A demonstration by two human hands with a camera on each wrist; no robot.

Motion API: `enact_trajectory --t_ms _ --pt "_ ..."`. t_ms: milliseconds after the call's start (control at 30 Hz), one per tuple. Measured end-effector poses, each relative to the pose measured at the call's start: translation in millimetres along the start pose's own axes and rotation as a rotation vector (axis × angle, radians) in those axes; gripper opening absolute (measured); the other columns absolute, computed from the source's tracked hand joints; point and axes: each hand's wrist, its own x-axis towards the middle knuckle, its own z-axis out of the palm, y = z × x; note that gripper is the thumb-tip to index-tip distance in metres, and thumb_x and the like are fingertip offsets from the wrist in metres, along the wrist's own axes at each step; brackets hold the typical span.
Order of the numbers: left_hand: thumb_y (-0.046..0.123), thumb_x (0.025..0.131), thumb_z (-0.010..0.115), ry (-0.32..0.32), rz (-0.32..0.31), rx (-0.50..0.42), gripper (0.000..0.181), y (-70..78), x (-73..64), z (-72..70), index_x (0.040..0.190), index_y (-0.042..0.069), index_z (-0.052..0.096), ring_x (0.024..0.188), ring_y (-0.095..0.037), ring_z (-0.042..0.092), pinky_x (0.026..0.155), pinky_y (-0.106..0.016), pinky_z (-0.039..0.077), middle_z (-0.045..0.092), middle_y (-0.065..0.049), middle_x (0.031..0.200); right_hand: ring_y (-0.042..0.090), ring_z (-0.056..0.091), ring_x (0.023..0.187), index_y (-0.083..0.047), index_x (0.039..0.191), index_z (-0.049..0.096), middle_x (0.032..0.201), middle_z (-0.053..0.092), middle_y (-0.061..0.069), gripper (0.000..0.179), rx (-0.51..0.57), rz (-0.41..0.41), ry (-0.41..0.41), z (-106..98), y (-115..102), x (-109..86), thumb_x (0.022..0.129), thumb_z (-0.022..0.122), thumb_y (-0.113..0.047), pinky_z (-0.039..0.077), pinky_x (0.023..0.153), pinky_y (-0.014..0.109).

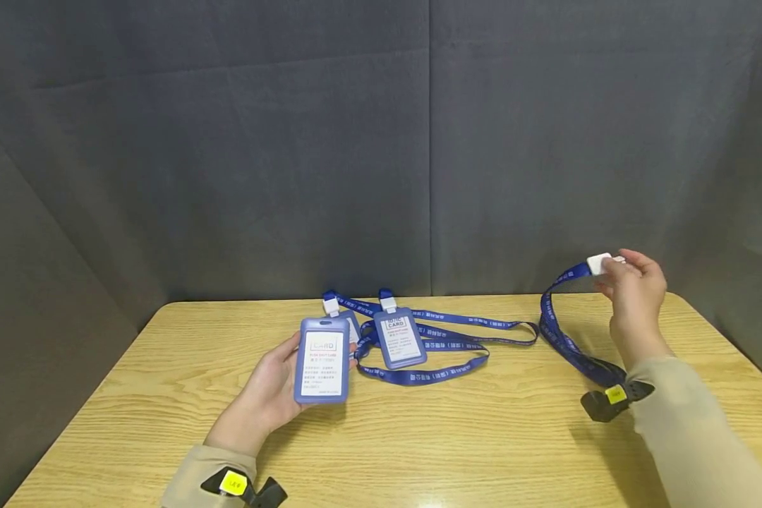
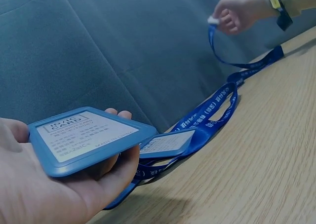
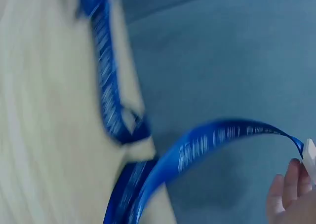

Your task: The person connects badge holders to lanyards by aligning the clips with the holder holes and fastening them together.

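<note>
My left hand (image 1: 267, 388) holds a blue card holder (image 1: 322, 361) with a white printed insert, face up and slot end away from me. In the left wrist view its fingers (image 2: 126, 167) curl under the far edge of the holder. Off to the right, my right hand (image 1: 638, 296) pinches the white clip (image 1: 599, 264) of a blue lanyard (image 1: 549, 324) above the table. From the clip the printed strap curves down to the tabletop, partly hidden behind the wrist. No card holder hangs from this clip.
Two more card holders lie mid-table: one in the open (image 1: 401, 342), another (image 1: 353, 326) partly hidden behind the held one. Their blue lanyards (image 1: 457, 372) loop rightward across the wooden table (image 1: 457, 444). A dark grey curtain (image 1: 292, 155) stands behind the table's far edge.
</note>
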Motion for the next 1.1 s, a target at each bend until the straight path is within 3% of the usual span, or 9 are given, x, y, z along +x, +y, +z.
enact_trajectory --t_ms 67,133,200,267,367,633,900,1100 --pt "0.043 0.108 0.013 -0.003 0.002 -0.002 0.060 -0.1 0.2 -0.1 0.158 0.009 0.014 0.136 -0.036 0.042 0.100 -0.041 0.045 0.045 -0.020 0.148 0.010 0.060 0.075 -0.009 0.107 0.051 0.100 0.054 0.001 0.022 0.247 0.059 -0.034 2 -7 -6.1 0.093 0.061 0.004 0.053 0.062 0.021" --pt "0.043 0.109 0.014 -0.012 0.004 -0.005 0.060 -0.2 0.4 -0.3 0.158 0.009 0.015 0.136 -0.036 0.043 0.100 -0.042 0.046 0.054 -0.017 0.140 0.016 0.062 0.078 -0.007 0.109 0.051 0.107 0.051 0.004 0.022 0.425 0.109 -0.094 3 -12 -12.8 0.093 0.061 0.005 0.055 0.066 0.027" --pt "0.044 0.109 0.014 -0.020 0.005 -0.006 0.060 -0.4 0.2 -0.4 0.158 0.009 0.015 0.136 -0.035 0.043 0.099 -0.042 0.046 0.061 -0.014 0.133 0.021 0.063 0.083 -0.007 0.113 0.050 0.115 0.048 0.005 0.024 0.561 0.166 -0.159 3 -15 -19.5 0.095 0.060 0.004 0.056 0.072 0.032" --pt "0.044 0.108 0.014 -0.027 0.006 -0.010 0.061 -0.5 0.1 -0.6 0.158 0.009 0.015 0.135 -0.035 0.044 0.099 -0.041 0.046 0.063 -0.013 0.130 0.026 0.064 0.084 -0.008 0.117 0.050 0.121 0.044 0.006 0.025 0.631 0.205 -0.203 4 -18 -25.9 0.097 0.058 0.003 0.056 0.076 0.036" --pt "0.044 0.108 0.014 -0.037 0.010 -0.017 0.061 -0.7 0.1 -0.8 0.158 0.009 0.015 0.135 -0.035 0.045 0.099 -0.042 0.046 0.062 -0.014 0.131 0.026 0.064 0.081 -0.008 0.120 0.051 0.122 0.044 0.005 0.025 0.653 0.208 -0.244 7 -19 -35.0 0.098 0.057 0.002 0.055 0.077 0.036" --pt "0.040 0.109 0.021 -0.064 0.038 -0.045 0.057 -0.7 -1.7 0.7 0.157 0.010 0.013 0.133 -0.039 0.045 0.101 -0.045 0.045 0.054 -0.020 0.140 0.023 0.063 0.069 -0.003 0.119 0.055 0.111 0.054 0.010 0.023 0.654 0.098 -0.275 19 -23 -57.5 0.097 0.059 0.002 0.055 0.067 0.031" --pt "0.026 0.109 0.023 -0.020 0.057 -0.008 0.051 -2.9 0.5 5.5 0.156 0.010 0.010 0.125 -0.038 0.054 0.097 -0.044 0.048 0.058 -0.018 0.133 0.021 0.061 0.062 0.003 0.113 0.060 0.097 0.065 0.016 0.017 0.639 0.063 -0.341 33 -24 -74.8 0.096 0.060 0.003 0.054 0.061 0.026" --pt "0.023 0.109 0.023 -0.030 0.065 0.014 0.051 -7.2 2.5 9.1 0.155 0.008 0.007 0.117 -0.034 0.061 0.097 -0.042 0.048 0.055 -0.020 0.137 0.016 0.056 0.067 0.001 0.105 0.065 0.093 0.065 0.012 0.010 0.547 0.025 -0.402 48 -23 -90.0 0.096 0.062 -0.001 0.049 0.060 0.021"
